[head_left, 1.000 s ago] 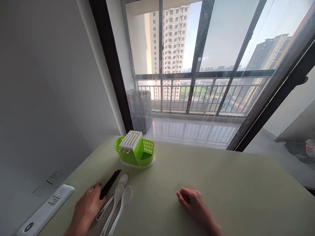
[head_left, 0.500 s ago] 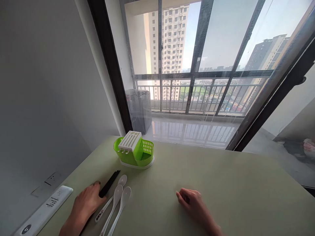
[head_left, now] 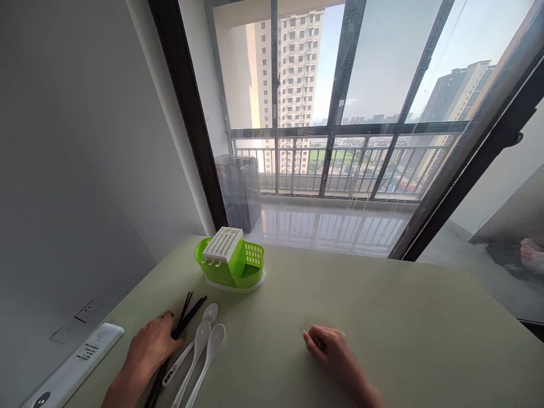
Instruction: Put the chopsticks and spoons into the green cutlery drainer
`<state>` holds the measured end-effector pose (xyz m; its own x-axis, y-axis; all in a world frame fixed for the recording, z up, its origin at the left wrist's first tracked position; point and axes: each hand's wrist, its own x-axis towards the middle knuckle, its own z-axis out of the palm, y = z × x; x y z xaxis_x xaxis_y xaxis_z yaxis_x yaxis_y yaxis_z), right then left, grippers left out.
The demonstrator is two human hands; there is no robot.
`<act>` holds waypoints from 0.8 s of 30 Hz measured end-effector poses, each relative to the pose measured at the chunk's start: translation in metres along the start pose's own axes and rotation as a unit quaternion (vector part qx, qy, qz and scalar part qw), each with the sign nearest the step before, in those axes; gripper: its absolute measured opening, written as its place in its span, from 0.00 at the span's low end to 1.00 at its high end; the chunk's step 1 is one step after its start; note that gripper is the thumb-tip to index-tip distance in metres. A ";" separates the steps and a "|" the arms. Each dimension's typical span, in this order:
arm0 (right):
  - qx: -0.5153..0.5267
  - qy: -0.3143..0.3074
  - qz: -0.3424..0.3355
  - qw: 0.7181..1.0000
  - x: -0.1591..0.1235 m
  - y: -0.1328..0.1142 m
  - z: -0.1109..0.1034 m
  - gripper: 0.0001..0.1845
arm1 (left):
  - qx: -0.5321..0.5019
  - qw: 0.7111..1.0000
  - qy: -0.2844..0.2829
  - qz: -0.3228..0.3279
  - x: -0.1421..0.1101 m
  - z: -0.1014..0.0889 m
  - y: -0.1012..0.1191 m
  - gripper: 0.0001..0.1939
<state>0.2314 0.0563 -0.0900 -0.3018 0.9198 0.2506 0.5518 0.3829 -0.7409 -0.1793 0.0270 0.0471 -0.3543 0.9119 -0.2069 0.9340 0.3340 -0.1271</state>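
Observation:
Dark chopsticks (head_left: 192, 316) lie in a bundle at the lower left of the table, and my left hand (head_left: 152, 344) is closed round their middle. Two of their tips fan out to the left of the others. Just right of that hand, several white spoons lie close together, among them a front spoon (head_left: 216, 339), a middle spoon (head_left: 201, 338) and a back spoon (head_left: 210, 313). My right hand (head_left: 330, 347) rests on the table with its fingers curled in, and nothing shows in it.
A green cutlery caddy (head_left: 221, 275) with a white slotted top stands beyond the spoons. Along the left edge lies a long white box-like strip (head_left: 87, 354), near a wall socket (head_left: 88, 310). The pale green table (head_left: 382, 306) ends at a glass door facing a balcony.
Two chopstick tips have separated leftward from the bundle under my left hand. My right hand stays in place.

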 end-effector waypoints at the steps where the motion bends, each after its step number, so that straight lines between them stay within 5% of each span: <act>1: 0.001 0.000 0.000 1.000 0.000 0.000 0.000 0.25 | -0.001 1.000 -0.001 0.000 0.000 -0.001 0.001 0.18; 11: -0.006 0.006 -0.001 1.000 0.000 0.002 0.002 0.25 | 0.013 1.000 0.028 -0.002 0.004 0.004 0.000 0.10; 24: -0.024 0.013 -0.013 1.000 0.000 0.000 0.000 0.24 | -0.016 0.999 0.029 0.025 0.014 0.011 -0.017 0.26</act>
<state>0.2314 0.0567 -0.0900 -0.2957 0.9113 0.2864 0.5804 0.4095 -0.7039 -0.2008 0.0314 0.0359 -0.3040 0.9397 -0.1564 0.9520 0.2936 -0.0864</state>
